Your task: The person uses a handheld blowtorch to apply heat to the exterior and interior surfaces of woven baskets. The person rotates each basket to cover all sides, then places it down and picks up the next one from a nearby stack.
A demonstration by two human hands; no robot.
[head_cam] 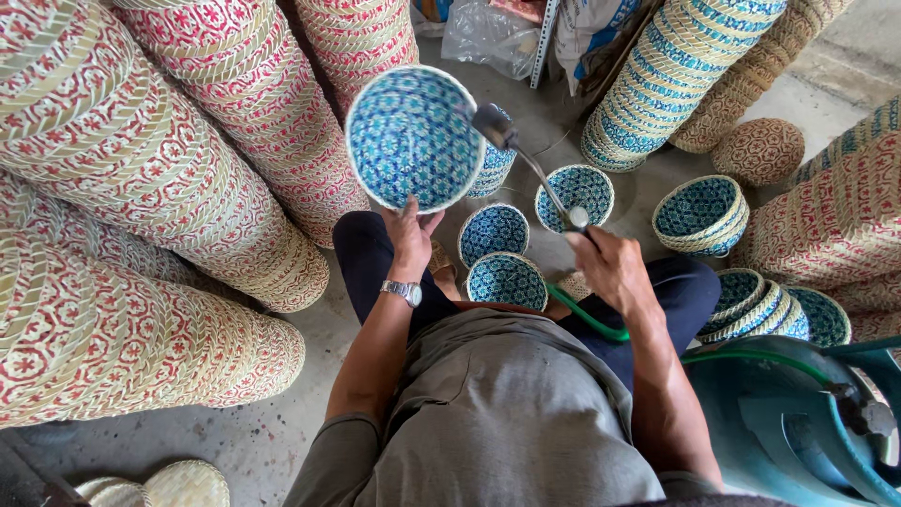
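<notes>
Stacked woven baskets ring the concrete floor — left hand grips a blue basket at centre, right hand clamps a torch wand aimed inside, singeing underway.

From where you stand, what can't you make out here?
- Head view: whether the torch in the right hand is lit; no flame shows.
- Outside of the blue woven basket held by the left hand: turned away from the camera.
- Green hose: its lower run is hidden behind the right arm.
- Gas cylinder: cut off by the frame edge.
</notes>
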